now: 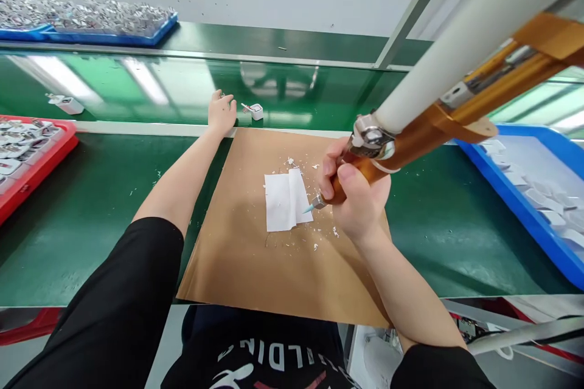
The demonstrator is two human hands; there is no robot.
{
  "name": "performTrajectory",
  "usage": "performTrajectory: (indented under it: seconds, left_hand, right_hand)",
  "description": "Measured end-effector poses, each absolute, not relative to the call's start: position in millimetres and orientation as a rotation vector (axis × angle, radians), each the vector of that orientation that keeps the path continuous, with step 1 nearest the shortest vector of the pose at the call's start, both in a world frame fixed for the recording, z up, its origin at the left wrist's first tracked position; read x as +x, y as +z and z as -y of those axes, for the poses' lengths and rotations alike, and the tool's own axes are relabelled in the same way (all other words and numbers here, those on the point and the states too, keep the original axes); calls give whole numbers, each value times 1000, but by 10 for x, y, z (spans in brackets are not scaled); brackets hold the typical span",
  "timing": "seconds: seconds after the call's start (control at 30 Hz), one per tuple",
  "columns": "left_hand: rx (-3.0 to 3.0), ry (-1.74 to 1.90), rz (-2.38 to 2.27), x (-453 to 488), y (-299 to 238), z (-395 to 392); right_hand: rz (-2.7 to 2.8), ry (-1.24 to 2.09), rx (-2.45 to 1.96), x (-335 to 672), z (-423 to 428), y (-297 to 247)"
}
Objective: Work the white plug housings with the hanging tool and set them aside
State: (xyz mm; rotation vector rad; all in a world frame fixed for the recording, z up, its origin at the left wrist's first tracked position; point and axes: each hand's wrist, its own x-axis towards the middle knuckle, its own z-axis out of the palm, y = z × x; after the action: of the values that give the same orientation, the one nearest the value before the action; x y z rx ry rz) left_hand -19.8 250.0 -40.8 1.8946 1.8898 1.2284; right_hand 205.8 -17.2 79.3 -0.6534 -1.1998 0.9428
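Observation:
My right hand (362, 194) is wrapped around the amber-brown handle of a glue gun (408, 149) with a metal lever and a thick pale hose. Its pale blue nozzle (309, 209) points down and left, just over the right edge of a folded white paper sheet (279, 203). Far forward, my left hand (222, 114) reaches over the green belt, fingers curled around a small part with metallic bits, mostly hidden. Just right of those fingers, apart from them, stands a small white housing (257, 112) with a thin piece sticking out leftward.
Brown cardboard (237, 267) with white scraps lies under the paper. A red tray (68, 137) of white parts stands left, a blue tray (515, 206) of white covers right. Another housing (69, 104) sits on the belt. Blue trays (157, 36) of metal pieces occupy the shelf.

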Motion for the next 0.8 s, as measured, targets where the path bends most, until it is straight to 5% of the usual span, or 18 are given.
performTrajectory:
  seconds: [0.43, 0.63, 0.8]
  left_hand:
    - [2125, 1510, -1503, -474, -250, -1231]
    - [2181, 1246, -1117, -159, -140, -193]
    - [2303, 1053, -1279, -80, -41, 93]
  right_hand:
    - [1200, 979, -579, 1992, 186, 797]
    - [1209, 947, -612, 1985, 164, 799]
    - [1199, 944, -647, 1979, 174, 806]
